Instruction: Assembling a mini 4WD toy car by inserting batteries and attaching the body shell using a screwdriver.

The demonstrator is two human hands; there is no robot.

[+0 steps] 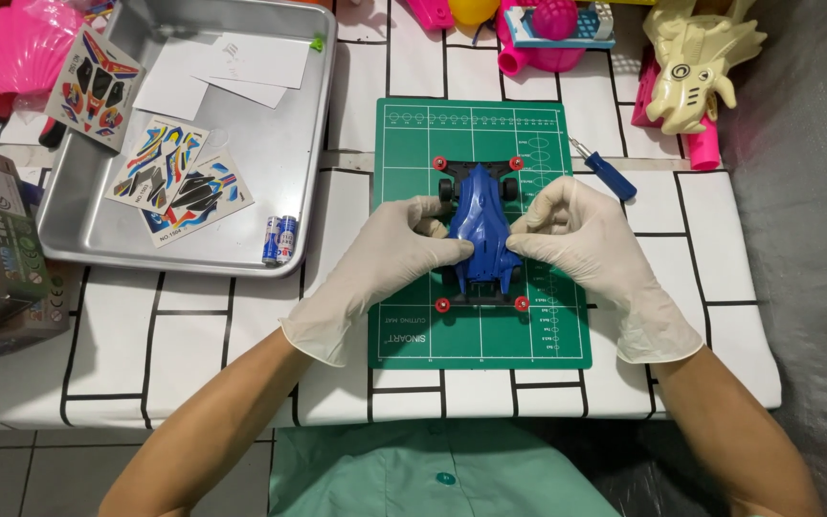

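on the green cutting mat point(413, 335) the blue toy race car point(480, 230) sits between the gloved left hand point(390, 254) and right hand point(581, 235), both pinching its body shell at the flanks; it looks light, stiff, slick plastic, likely fragile at the thin red-roller bumpers

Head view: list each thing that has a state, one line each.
Blue toy car: upright on the cutting mat, body shell on.
Left hand: gloved, gripping the car's side.
Right hand: gloved, gripping the opposite side.
Screwdriver: lying untouched.
Batteries: loose in the metal tray.
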